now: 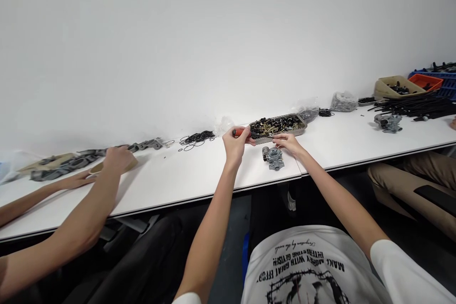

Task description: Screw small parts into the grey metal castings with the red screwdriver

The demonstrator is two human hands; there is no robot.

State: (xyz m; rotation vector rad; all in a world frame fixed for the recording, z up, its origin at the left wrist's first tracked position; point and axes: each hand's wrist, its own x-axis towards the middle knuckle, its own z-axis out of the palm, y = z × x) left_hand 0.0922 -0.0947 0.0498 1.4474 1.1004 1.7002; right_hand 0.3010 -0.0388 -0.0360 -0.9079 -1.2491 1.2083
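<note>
My left hand (pixel 236 145) is closed around a screwdriver (pixel 236 132) with a red and black handle, its shaft pointing right. The fingers of my right hand (pixel 288 143) are pinched together at the screwdriver's tip; whatever is between them is too small to make out. Both hands are just in front of a metal tray (pixel 302 128) heaped with small brass-coloured and black parts. On the white table, below and between my hands, sits a grey metal carburetor (pixel 275 159).
Black rubber rings (pixel 198 138) lie left of the tray, plastic bags (pixel 309 113) right of it. Another carburetor (pixel 388 123), black hoses (pixel 420 106) and bins (pixel 399 87) are farther right. At left, a co-worker's hands (pixel 119 157) hold a beige tray (pixel 132 163) beside grey parts.
</note>
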